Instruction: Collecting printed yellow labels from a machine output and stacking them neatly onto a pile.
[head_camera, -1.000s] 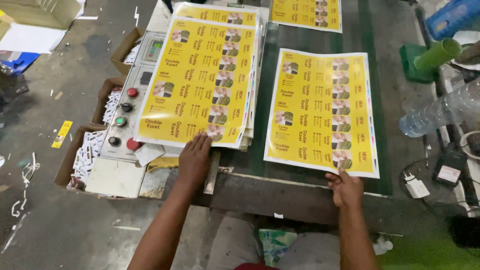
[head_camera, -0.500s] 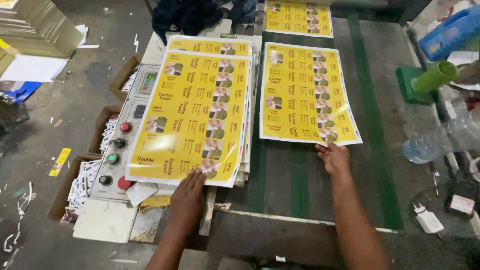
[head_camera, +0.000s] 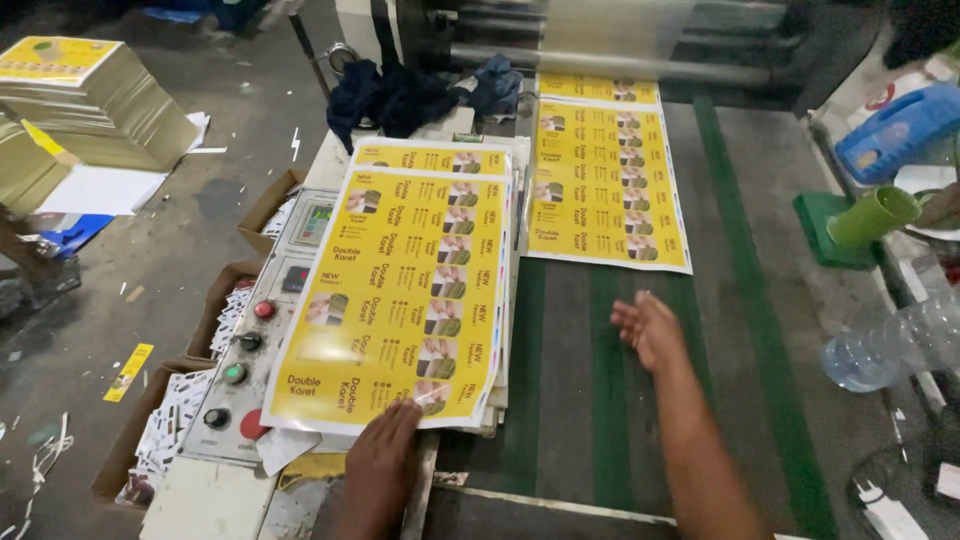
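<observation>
My left hand (head_camera: 382, 452) rests flat on the near edge of a stack of yellow printed sheets (head_camera: 400, 295) that lies over a control panel. My right hand (head_camera: 650, 330) hovers with fingers spread above the dark green-striped feed table (head_camera: 610, 400) and holds nothing. A single yellow printed sheet (head_camera: 605, 185) lies farther up the table, just beyond my right hand. Another yellow sheet (head_camera: 598, 88) sits ahead of it under the machine's rollers (head_camera: 600, 45).
The control panel (head_camera: 255, 350) has red, green and black buttons. Cardboard boxes of small printed slips (head_camera: 175, 415) stand at its left. Stacked sheets (head_camera: 95, 95) sit on the floor far left. A clear plastic bottle (head_camera: 890, 345), green cup (head_camera: 872, 215) and blue container (head_camera: 900, 130) are at right.
The single sheet has moved away up the table toward the rollers, and my right hand has let go of it. My left hand stays on the stack's near edge.
</observation>
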